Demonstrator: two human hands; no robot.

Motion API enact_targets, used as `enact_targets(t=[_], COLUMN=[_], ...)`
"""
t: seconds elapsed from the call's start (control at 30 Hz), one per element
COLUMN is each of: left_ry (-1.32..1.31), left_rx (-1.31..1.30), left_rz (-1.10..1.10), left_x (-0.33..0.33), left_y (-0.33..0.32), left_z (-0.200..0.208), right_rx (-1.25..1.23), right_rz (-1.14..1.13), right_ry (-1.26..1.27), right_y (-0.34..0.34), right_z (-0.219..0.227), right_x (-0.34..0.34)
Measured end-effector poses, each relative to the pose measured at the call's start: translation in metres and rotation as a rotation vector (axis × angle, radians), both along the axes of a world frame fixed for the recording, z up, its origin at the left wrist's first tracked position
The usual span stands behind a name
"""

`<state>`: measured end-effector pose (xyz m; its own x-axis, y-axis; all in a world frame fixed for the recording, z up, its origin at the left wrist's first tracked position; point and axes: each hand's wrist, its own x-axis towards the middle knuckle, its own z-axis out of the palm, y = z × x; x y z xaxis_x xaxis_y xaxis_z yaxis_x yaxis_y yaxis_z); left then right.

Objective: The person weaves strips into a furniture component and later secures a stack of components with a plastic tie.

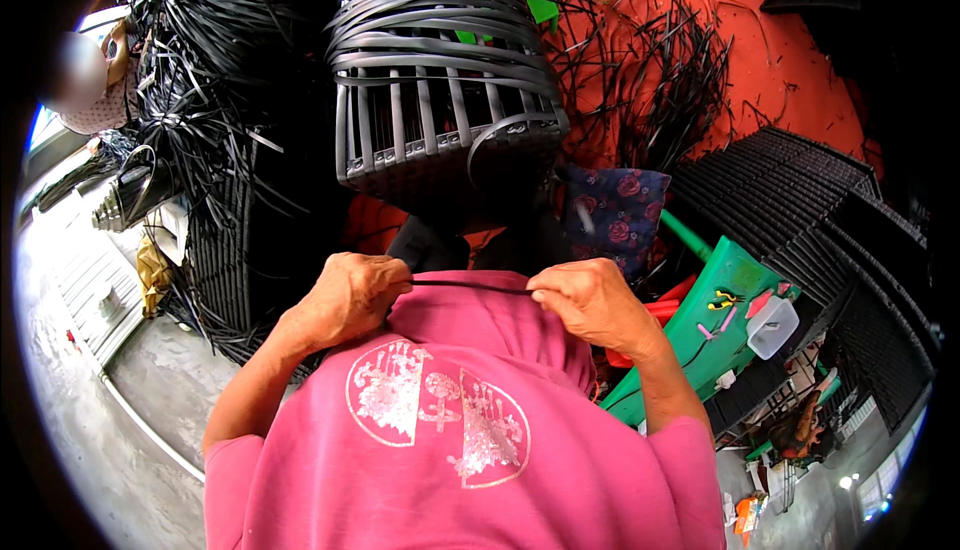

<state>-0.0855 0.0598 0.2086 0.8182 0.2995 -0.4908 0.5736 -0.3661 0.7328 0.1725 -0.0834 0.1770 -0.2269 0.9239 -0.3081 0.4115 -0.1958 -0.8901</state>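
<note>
My left hand [362,290] and my right hand [592,302] are both closed, level with each other in front of my pink shirt. A thin black strip [468,284] runs between them, pulled nearly straight, its ends pinched in the fingers. Just beyond the hands stands a partly woven black basket [425,120]. Upright slats show along its side, and several loose strips are wound round its upper part. One strip curls out in a loop near its lower right corner.
Bundles of black strips [215,0] hang at the left. More lie on the red floor covering [790,80]. At the right are a floral cloth [625,215], a green board [720,290] with a white container [772,328] and small tools, and stacked black woven panels [780,190].
</note>
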Motion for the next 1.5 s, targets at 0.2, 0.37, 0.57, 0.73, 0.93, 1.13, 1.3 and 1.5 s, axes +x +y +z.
enact_targets(t=[0.2,0.37,0.57,0.73,0.93,1.13,1.3,1.5], left_ry=[-0.113,-0.009,-0.082,-0.365,-0.265,-0.298,-0.605,-0.682], left_rx=[-0.089,-0.045,-0.085,0.426,1.069,0.97,0.002,-0.292], left_rz=[-0.048,-0.026,-0.033,0.2,0.252,0.412,1.095,1.141], left_x=[0.02,-0.002,0.019,0.04,0.035,0.013,0.002,0.013], left_y=[-0.008,-0.002,0.002,0.027,0.022,0.06,0.052,0.011], left_z=[-0.008,-0.006,-0.009,0.002,-0.026,-0.053,-0.093,-0.071], right_rx=[0.044,-0.022,0.147,0.199,0.536,0.438,0.576,0.545], right_rz=[-0.01,0.043,0.1,-0.317,-0.292,-0.323,-0.297,-0.332], right_ry=[0.155,0.09,0.136,0.124,-0.273,0.06,-0.193,-0.293], right_y=[0.02,0.018,0.031,0.053,0.103,0.128,0.129,0.07], right_z=[-0.005,-0.001,-0.004,0.024,-0.027,-0.052,-0.064,-0.044], right_x=[-0.046,-0.02,-0.041,0.011,0.035,0.023,-0.003,-0.008])
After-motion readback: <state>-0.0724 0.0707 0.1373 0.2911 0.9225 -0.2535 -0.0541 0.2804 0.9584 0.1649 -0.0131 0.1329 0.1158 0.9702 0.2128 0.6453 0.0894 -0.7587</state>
